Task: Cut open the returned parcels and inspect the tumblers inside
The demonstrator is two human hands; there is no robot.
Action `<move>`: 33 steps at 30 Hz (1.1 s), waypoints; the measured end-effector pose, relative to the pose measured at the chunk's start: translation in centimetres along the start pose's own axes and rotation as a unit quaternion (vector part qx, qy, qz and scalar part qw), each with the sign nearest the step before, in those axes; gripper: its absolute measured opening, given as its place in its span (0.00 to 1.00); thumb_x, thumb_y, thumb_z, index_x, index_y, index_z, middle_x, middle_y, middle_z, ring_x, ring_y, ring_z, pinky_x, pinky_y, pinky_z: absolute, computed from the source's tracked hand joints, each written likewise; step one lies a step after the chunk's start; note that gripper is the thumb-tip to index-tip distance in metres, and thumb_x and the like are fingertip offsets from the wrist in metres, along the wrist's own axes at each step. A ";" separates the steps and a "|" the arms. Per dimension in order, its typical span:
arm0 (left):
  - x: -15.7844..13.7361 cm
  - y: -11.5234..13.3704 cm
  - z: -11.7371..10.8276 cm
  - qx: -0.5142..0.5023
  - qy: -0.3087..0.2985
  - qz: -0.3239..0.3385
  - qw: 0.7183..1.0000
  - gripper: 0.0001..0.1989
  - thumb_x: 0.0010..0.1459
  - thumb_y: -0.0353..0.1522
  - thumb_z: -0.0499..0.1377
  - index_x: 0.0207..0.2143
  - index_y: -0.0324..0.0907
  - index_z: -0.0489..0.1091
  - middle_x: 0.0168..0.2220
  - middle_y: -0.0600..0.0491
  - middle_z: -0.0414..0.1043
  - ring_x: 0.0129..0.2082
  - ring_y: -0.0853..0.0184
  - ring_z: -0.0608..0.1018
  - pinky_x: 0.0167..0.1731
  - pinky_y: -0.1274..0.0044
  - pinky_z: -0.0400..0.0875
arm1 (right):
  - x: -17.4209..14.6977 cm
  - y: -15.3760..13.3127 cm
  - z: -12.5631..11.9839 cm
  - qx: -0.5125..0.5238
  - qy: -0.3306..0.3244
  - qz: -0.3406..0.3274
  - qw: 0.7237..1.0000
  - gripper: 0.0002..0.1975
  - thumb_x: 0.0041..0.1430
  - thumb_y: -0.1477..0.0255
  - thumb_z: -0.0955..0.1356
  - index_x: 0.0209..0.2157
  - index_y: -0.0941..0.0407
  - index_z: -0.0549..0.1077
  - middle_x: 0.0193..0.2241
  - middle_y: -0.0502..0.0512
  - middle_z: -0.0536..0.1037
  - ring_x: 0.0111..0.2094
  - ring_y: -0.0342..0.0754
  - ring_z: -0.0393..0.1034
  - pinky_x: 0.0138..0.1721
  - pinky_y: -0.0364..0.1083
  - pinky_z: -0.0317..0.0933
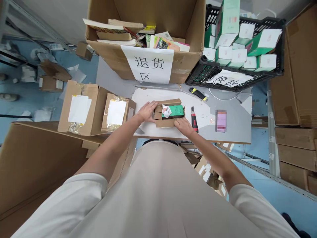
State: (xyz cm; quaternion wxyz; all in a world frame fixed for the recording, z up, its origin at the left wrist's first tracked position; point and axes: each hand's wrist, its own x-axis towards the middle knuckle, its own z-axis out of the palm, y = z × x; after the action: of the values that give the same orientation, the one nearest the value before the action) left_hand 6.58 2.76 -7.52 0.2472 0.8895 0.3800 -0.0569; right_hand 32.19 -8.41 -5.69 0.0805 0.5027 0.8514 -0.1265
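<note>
A small opened cardboard box lies on the worktable, its flaps folded outward. Inside it are a green box and a crumpled piece of white paper. My left hand holds the cardboard box at its left end, fingers on the far corner and thumb on the near side. At the near right corner, my right hand grips the flap, with the fingertips bent over its edge. A red and black utility knife lies just right of the box.
Behind stands a large carton of books, beside a black crate of green-and-white boxes. A yellow and black cutter and a blurred pink item lie on the table. Two taped cartons sit at left.
</note>
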 end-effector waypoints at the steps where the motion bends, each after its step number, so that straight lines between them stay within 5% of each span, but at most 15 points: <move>1: 0.1 0.1 0.0 -0.002 0.000 -0.002 1.000 0.61 0.39 0.48 0.67 0.67 0.29 0.40 0.67 0.32 0.48 0.68 0.49 0.53 0.65 0.63 0.44 | -0.6 -0.2 0.8 0.002 0.010 0.007 1.000 0.16 0.65 0.81 0.56 0.37 0.58 0.73 0.34 0.62 0.75 0.37 0.53 0.67 0.42 0.51 0.57; 6: -0.3 0.2 -0.7 0.014 -0.040 0.008 0.999 0.61 0.43 0.48 0.63 0.68 0.30 0.34 0.69 0.34 0.41 0.69 0.50 0.46 0.65 0.62 0.43 | -2.1 -0.1 1.7 0.104 0.041 0.007 0.994 0.14 0.66 0.69 0.61 0.46 0.59 0.72 0.46 0.64 0.75 0.46 0.55 0.68 0.47 0.51 0.60; 11: -1.0 0.4 -2.7 0.040 -0.099 0.007 0.994 0.61 0.45 0.51 0.60 0.69 0.32 0.29 0.70 0.37 0.31 0.70 0.48 0.39 0.64 0.54 0.35 | -0.2 2.9 -2.2 0.147 0.058 0.100 0.982 0.17 0.67 0.75 0.57 0.50 0.57 0.71 0.46 0.60 0.76 0.46 0.52 0.69 0.46 0.48 0.61; 14: -0.8 1.1 -3.6 0.047 -0.120 -0.014 0.992 0.59 0.46 0.54 0.57 0.69 0.35 0.31 0.71 0.38 0.31 0.70 0.45 0.36 0.62 0.48 0.29 | 2.4 4.8 -4.6 0.110 -0.009 0.061 0.992 0.12 0.61 0.75 0.64 0.46 0.57 0.73 0.46 0.59 0.77 0.48 0.54 0.69 0.47 0.49 0.60; 18: -0.2 3.2 -3.7 0.019 -0.101 -0.075 0.992 0.53 0.53 0.59 0.48 0.69 0.36 0.35 0.71 0.39 0.32 0.69 0.45 0.37 0.60 0.45 0.27 | 4.8 6.1 -6.0 0.037 -0.119 0.028 0.992 0.19 0.50 0.73 0.74 0.45 0.57 0.74 0.47 0.61 0.76 0.48 0.57 0.69 0.44 0.49 0.59; 23: -0.4 5.2 -2.3 0.016 -0.038 -0.122 0.992 0.65 0.43 0.63 0.54 0.69 0.32 0.30 0.70 0.34 0.28 0.69 0.39 0.35 0.60 0.44 0.27 | 3.9 6.6 -5.4 -0.004 -0.084 -0.017 0.996 0.23 0.50 0.69 0.74 0.48 0.58 0.71 0.50 0.62 0.74 0.52 0.59 0.65 0.51 0.54 0.53; 27: -0.9 5.1 -0.6 0.024 -0.027 -0.116 0.993 0.74 0.33 0.62 0.62 0.68 0.31 0.28 0.69 0.32 0.26 0.68 0.37 0.31 0.59 0.42 0.28 | 3.2 6.3 -4.0 -0.020 -0.065 0.022 0.997 0.29 0.48 0.68 0.74 0.51 0.61 0.67 0.53 0.66 0.72 0.54 0.61 0.62 0.57 0.61 0.44; 33: -0.7 4.3 0.4 0.041 -0.006 -0.124 0.991 0.72 0.34 0.59 0.65 0.69 0.32 0.30 0.70 0.32 0.31 0.68 0.37 0.32 0.59 0.42 0.25 | 4.7 5.0 -2.4 -0.055 -0.054 0.064 0.995 0.26 0.47 0.78 0.69 0.50 0.62 0.66 0.46 0.68 0.74 0.49 0.62 0.64 0.61 0.67 0.35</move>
State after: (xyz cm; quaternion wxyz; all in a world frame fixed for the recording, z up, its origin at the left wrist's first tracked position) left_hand 9.10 -0.41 -5.93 0.2037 0.8444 0.4835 -0.1082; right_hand 34.32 -1.47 -5.32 0.1623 0.5435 0.8173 -0.1008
